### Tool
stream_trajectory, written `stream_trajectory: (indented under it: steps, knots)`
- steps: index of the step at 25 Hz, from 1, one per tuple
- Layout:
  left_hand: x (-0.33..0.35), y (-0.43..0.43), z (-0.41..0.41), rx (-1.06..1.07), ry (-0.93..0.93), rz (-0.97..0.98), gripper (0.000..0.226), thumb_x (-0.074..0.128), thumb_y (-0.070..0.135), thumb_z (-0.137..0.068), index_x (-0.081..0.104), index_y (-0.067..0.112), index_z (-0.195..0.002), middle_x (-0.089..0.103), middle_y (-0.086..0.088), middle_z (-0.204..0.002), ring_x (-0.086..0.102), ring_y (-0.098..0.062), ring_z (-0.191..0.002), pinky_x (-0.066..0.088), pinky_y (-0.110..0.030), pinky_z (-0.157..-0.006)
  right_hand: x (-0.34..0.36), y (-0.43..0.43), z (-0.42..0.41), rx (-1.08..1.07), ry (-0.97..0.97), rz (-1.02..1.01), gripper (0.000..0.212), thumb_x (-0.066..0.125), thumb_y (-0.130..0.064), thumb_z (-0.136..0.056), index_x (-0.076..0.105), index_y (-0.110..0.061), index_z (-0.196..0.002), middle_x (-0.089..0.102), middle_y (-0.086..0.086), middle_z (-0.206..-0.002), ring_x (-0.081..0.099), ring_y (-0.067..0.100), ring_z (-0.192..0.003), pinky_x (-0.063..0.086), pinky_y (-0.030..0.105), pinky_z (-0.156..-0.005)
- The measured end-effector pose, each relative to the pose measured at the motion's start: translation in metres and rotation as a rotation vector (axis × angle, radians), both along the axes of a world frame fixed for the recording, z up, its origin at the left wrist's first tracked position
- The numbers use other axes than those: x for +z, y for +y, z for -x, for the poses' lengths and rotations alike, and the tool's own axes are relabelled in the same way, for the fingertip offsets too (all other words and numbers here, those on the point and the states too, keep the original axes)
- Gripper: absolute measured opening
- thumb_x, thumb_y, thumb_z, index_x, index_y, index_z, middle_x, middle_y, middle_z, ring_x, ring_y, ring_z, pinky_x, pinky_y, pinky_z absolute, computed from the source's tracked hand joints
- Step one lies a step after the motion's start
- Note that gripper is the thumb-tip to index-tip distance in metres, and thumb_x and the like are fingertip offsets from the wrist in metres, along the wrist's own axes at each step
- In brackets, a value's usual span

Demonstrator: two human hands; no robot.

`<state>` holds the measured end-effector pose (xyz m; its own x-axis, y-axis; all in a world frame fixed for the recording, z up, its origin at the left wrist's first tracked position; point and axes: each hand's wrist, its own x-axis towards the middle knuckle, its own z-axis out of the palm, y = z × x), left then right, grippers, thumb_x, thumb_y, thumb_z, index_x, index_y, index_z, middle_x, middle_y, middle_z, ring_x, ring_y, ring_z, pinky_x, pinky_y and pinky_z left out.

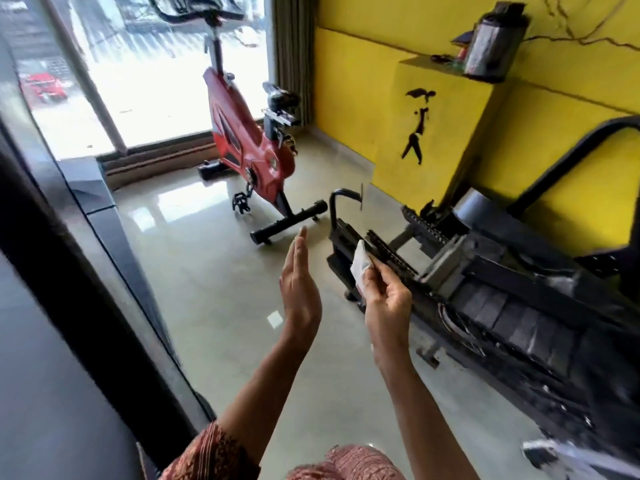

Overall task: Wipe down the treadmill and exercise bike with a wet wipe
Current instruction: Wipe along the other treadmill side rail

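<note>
The glossy pale floor (214, 289) carries a red exercise bike (242, 140) near its far edge, a dark treadmill (97, 216) along its left edge, and a black weight machine (502, 306) along its right edge, beside the yellow wall (363, 81).

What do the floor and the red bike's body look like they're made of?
The floor looks like polished stone or glazed tile: it mirrors the window. The bike has a glossy red shell, probably moulded plastic, possibly painted metal.
</note>
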<state>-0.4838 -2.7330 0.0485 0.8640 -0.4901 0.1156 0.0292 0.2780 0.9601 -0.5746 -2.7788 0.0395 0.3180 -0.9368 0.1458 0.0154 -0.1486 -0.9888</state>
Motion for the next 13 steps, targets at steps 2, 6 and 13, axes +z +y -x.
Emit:
stream_trajectory:
  steps: [2,6,13]
  knots:
    - [-0.012,-0.025,-0.049,0.099,0.035,-0.015,0.059,0.03,0.048,-0.086,0.044,0.022,-0.137,0.045,0.01,-0.137,0.037,-0.009,-0.135,0.024,-0.029,-0.115,-0.009,-0.033,-0.052,0.09,0.03,-0.017,0.03,0.052,-0.01,-0.097,0.062,-0.009,-0.125,0.066,0.002,-0.114,0.062,0.008,-0.103,0.046,0.013,-0.084]
    - [-0.018,-0.08,-0.139,0.232,0.045,-0.017,0.052,0.032,0.043,-0.097,0.045,0.016,-0.139,0.043,0.003,-0.145,0.035,-0.01,-0.137,0.023,-0.026,-0.114,-0.003,-0.097,-0.156,0.251,0.001,-0.001,0.027,0.053,-0.009,-0.096,0.064,-0.009,-0.121,0.067,-0.003,-0.104,0.059,-0.012,-0.087,0.043,0.004,-0.074]
    - [0.026,-0.166,-0.309,0.495,0.031,0.045,0.045,0.027,0.032,-0.102,0.043,0.015,-0.14,0.045,0.01,-0.139,0.038,-0.004,-0.132,0.028,-0.007,-0.1,0.044,-0.197,-0.346,0.626,-0.081,0.006,0.025,0.051,-0.008,-0.097,0.063,-0.02,-0.116,0.067,-0.013,-0.101,0.061,-0.008,-0.093,0.044,0.005,-0.076]
